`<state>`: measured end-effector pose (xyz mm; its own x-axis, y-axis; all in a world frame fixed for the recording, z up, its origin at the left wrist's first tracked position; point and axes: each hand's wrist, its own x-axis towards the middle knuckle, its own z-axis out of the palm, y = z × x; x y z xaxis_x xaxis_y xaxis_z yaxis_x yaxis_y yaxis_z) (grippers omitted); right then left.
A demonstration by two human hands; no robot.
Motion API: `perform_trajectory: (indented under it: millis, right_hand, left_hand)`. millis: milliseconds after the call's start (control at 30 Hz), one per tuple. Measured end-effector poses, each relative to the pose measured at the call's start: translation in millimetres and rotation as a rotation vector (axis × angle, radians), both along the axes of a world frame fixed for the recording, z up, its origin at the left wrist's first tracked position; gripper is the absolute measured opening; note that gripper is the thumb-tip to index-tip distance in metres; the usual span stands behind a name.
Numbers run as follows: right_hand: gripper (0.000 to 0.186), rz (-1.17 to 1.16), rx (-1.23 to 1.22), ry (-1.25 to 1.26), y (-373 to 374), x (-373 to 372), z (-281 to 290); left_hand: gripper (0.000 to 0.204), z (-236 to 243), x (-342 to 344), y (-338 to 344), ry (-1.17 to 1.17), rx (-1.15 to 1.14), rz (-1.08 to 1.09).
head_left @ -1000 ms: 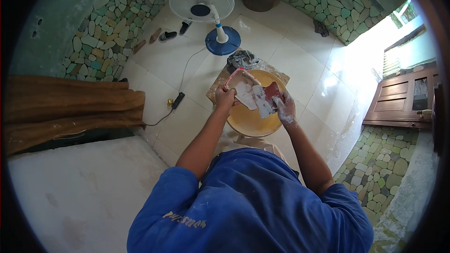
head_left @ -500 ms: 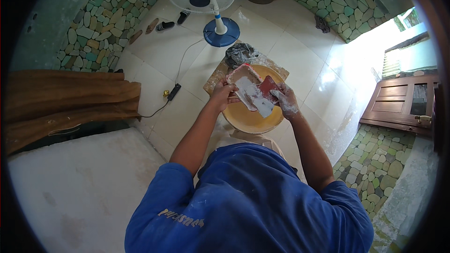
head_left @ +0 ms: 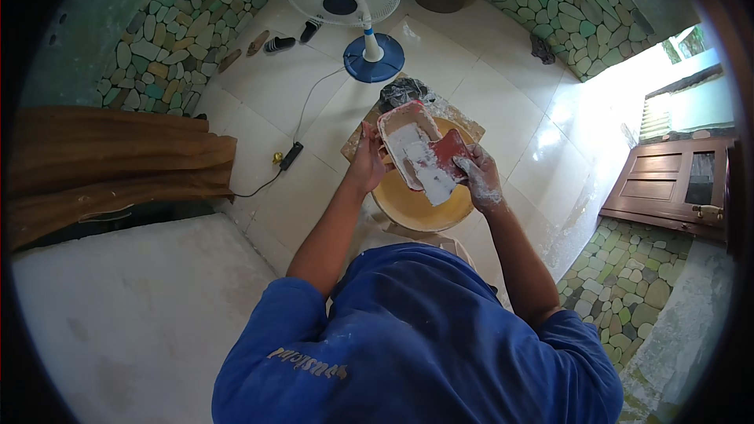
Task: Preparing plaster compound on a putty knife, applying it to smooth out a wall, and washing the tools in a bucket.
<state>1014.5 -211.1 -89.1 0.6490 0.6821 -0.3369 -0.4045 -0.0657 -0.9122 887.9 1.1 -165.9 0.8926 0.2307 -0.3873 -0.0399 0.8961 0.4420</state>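
Red-rimmed tray [head_left: 405,116], white paste [head_left: 408,144] inside: above yellow basin [head_left: 416,208] at near side of table [head_left: 458,112], presumably to catch drips. My left hand [head_left: 367,163]: fingers beside tray, closure I cannot tell. My right hand [head_left: 481,177]: grasping red scraper [head_left: 449,149] over tray.

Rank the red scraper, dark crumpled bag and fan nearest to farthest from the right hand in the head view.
1. Red scraper, in the right hand
2. Dark crumpled bag, ahead and left
3. Fan, beyond the bag, left
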Motion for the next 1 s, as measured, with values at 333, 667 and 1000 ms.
perform_trajectory:
  millis: [333,667,1000]
  right_hand:
    - [0.018,0.032,0.119,0.055,15.7,-34.8,27.9]
    - [0.014,-0.008,-0.146,-0.734,21.3,-40.0,107.6]
    - [0.026,0.304,-0.437,-1.15,28.8,-61.3,98.0]
  left_hand:
    - [0.077,12.3,-6.7,-25.0,-0.303,-0.201,-0.044]
    - [0.088,41.3,-19.5,-33.7,-0.4,-0.2,-0.005]
    - [0.089,38.1,-23.2,-58.7,-0.381,0.01,0.084]
